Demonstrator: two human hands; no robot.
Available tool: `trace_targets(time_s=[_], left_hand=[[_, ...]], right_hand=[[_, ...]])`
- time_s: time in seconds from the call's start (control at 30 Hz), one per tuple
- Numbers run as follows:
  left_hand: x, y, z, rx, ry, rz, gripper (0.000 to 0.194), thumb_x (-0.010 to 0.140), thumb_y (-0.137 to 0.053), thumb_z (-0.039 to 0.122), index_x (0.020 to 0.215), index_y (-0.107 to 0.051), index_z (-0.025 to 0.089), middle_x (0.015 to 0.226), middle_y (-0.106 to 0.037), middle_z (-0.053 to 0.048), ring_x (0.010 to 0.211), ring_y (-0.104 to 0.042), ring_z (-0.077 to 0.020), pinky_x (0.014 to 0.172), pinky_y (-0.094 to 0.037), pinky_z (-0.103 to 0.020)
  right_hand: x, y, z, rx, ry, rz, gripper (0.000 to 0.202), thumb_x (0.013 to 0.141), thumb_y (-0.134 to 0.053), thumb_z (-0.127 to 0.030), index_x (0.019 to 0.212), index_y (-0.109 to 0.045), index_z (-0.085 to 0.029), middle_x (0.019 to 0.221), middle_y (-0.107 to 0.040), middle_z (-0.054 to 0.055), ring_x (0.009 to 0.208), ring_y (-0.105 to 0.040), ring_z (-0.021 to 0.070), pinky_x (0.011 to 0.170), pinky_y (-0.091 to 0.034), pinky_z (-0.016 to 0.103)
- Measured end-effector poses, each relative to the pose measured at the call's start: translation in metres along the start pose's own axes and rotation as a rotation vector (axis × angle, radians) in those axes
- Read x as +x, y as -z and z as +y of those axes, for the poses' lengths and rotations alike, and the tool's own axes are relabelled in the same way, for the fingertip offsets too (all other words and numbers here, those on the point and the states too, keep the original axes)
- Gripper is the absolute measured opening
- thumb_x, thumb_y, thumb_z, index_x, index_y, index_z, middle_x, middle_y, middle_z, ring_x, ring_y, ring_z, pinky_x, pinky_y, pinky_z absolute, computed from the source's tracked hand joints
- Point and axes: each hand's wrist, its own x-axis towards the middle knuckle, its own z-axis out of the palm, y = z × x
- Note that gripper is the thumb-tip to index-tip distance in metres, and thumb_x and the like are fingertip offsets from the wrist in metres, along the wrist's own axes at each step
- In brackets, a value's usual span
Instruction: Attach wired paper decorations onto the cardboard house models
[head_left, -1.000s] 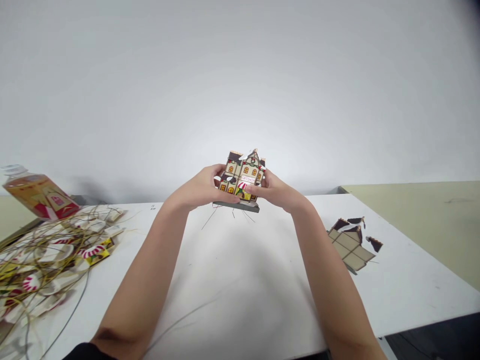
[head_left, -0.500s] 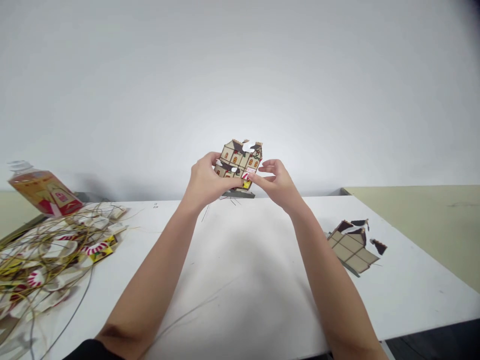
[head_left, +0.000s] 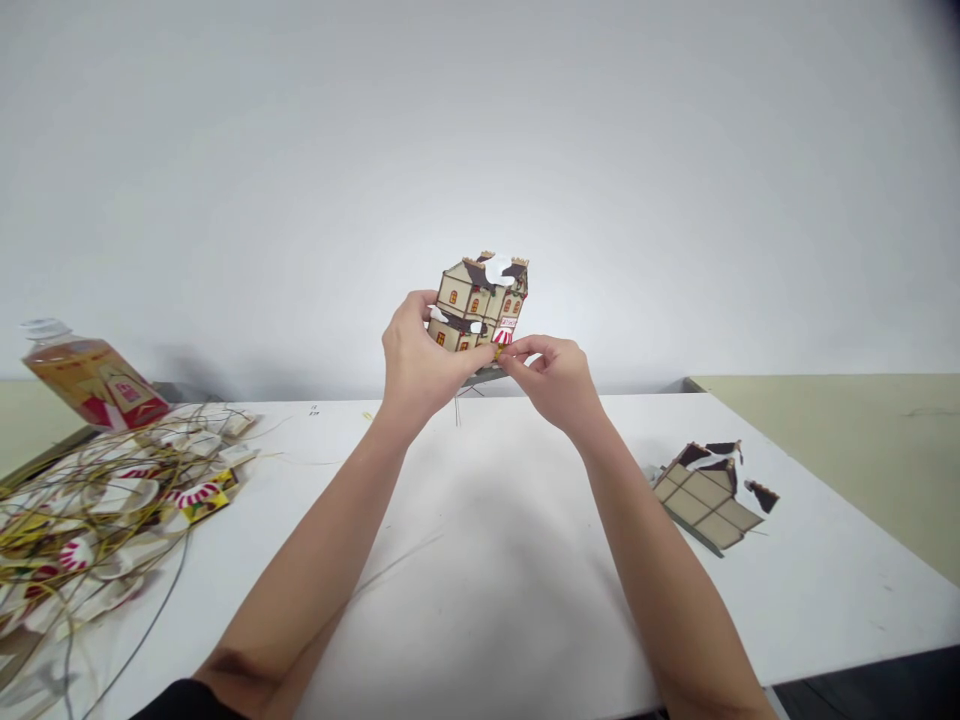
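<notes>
A small model house point(head_left: 459, 297) with cream walls, orange windows, dark roofs and white snow patches is held up above the far edge of the table. My left hand point(head_left: 420, 350) grips it from the left, thumb along its lower front. At the lower right of the front sits a red-and-white striped awning point(head_left: 505, 337) with a small sign over it. The fingertips of my right hand point(head_left: 551, 375) pinch together just below that awning, against the house front; whatever lies between them is too small to make out. Thin wires hang beneath the house.
Another model house point(head_left: 709, 495) lies tilted on the white table point(head_left: 825, 560) at right. On the left are tangled wires with striped awning pieces point(head_left: 196, 494) and a bottle of orange-brown liquid point(head_left: 97, 380). A pale wall point(head_left: 480, 130) rises behind.
The model house has risen slightly and turned a little. My right hand's fingers, spread earlier near the awning, have closed into a pinch just below it.
</notes>
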Motion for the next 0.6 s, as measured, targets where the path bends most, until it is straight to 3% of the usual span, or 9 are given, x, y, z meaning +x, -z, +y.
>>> trace_targets(time_s=[0.3, 0.6], left_hand=[[-0.004, -0.006, 0.003, 0.005, -0.017, 0.046, 0.058, 0.058, -0.076, 0.041, 0.105, -0.047, 0.022, 0.105, -0.058, -0.003, 0.094, -0.057, -0.0224, 0.078, -0.049, -0.034], [-0.006, -0.018, -0.002, 0.003, -0.13, 0.213, 0.055, 0.053, -0.077, 0.031, 0.1, -0.05, 0.021, 0.098, -0.06, -0.001, 0.085, -0.057, -0.0185, 0.075, -0.05, -0.033]], right_hand=[[-0.002, -0.002, -0.001, 0.028, 0.032, 0.055, 0.014, 0.074, -0.062, -0.034, 0.07, -0.068, -0.022, 0.063, -0.06, -0.001, 0.048, -0.037, 0.0092, 0.052, -0.037, 0.027], [-0.003, -0.006, 0.001, -0.026, 0.07, 0.138, 0.013, 0.075, -0.059, -0.03, 0.067, -0.065, -0.02, 0.071, -0.063, 0.0, 0.054, -0.045, 0.0099, 0.051, -0.035, 0.025]])
